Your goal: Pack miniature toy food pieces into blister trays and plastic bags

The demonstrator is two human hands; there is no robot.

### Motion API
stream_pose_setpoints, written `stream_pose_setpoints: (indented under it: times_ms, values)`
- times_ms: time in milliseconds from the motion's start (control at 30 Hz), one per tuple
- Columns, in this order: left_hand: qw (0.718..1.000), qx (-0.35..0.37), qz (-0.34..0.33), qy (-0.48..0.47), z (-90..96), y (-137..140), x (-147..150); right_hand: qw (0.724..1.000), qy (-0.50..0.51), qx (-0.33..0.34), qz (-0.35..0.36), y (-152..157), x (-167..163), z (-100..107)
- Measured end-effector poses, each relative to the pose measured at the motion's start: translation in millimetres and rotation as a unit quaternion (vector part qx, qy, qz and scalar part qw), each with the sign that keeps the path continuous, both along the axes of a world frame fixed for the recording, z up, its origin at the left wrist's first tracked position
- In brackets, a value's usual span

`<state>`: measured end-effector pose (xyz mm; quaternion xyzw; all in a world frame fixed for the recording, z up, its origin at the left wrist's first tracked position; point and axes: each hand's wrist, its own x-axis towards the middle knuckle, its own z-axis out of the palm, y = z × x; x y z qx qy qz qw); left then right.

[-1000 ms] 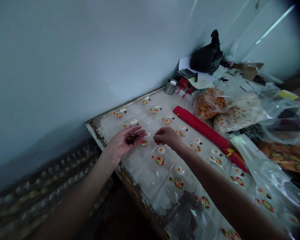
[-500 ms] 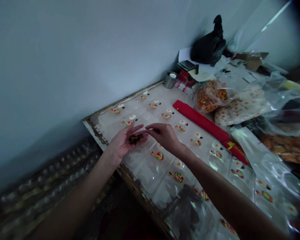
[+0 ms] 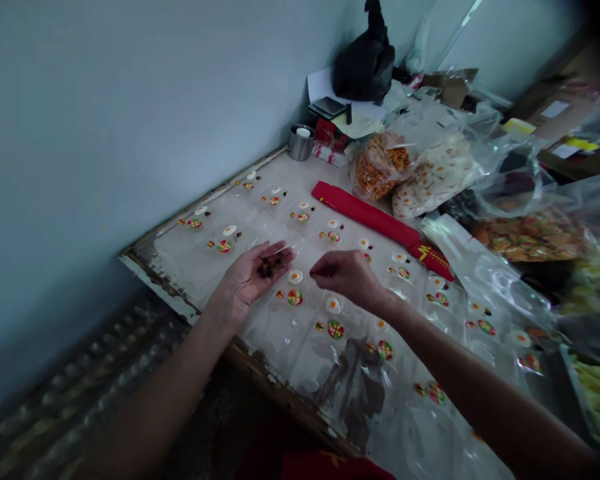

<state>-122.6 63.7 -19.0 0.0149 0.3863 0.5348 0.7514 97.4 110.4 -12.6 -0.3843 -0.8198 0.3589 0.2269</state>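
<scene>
Head camera view: I am holding my left hand (image 3: 247, 280) palm up over the whitish, worn-edged worktop (image 3: 173, 257), its fingers spreading loosely, and a small heap of dark brown pieces (image 3: 270, 265) is lying in it. My right hand (image 3: 350, 277) is hanging near it, thumb and fingers pressing together at the tips; I am not managing to tell whether a dark piece is sitting between them.

Below, clear plastic sheets or bags (image 3: 267, 337) are carrying rows of little sets. Nearest my hands, one set is showing a white-and-yellow egg-shaped piece (image 3: 295, 276), a round red-and-green disc (image 3: 295, 297) and a small orange-brown piece (image 3: 280, 294). Many sets farther off are also having a dark bit (image 3: 239, 234) beside the egg shape, so I am judging those done; several near ones are lacking a visible dark bit and seem to be what is left.

My left hand is covering part of the near row, and my right forearm (image 3: 445, 353) is hiding other pieces. A crumpled, smoky-grey plastic patch (image 3: 363, 387) is proving hard to make out, and the lower right sets are blurring under glare.
</scene>
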Motion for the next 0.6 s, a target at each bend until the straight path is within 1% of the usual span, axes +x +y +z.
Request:
stream_pose_setpoints:
  times_ms: [67, 133, 167, 233, 300, 400, 467, 533, 600]
  values:
    - [1.000, 0.012, 0.003, 0.000, -1.0, -1, -1, 0.993, -0.054, 0.076, 0.066, -9, 6, -16]
    - [1.000, 0.023, -0.010, -0.010, 0.2, 0, 1, 0.977, -0.112, 0.145, 0.113, -12, 6, -29]
    - [0.999, 0.025, -0.017, -0.014, 1.1, 0, 2, 0.968, -0.137, 0.167, 0.126, -12, 5, -33]
    - [0.999, 0.026, -0.028, -0.014, 2.8, 1, 6, 0.958, -0.172, 0.184, 0.138, -10, 4, -34]
    - [0.999, 0.025, -0.043, -0.008, 3.2, 1, 9, 0.964, -0.170, 0.169, 0.117, -10, 4, -26]
    - [0.997, 0.027, -0.073, 0.009, 2.1, 2, 15, 0.985, -0.110, 0.129, 0.016, -11, 6, -3]
    - [0.995, 0.023, -0.093, 0.017, 2.2, 5, 23, 0.991, -0.075, 0.109, -0.036, -10, 4, 9]
    - [0.994, 0.015, -0.106, 0.019, 3.9, 9, 35, 0.991, -0.083, 0.088, -0.057, -4, 2, 16]
    - [0.993, 0.005, -0.116, 0.026, 7.0, 13, 49, 0.988, -0.114, 0.067, -0.080, 3, 1, 17]
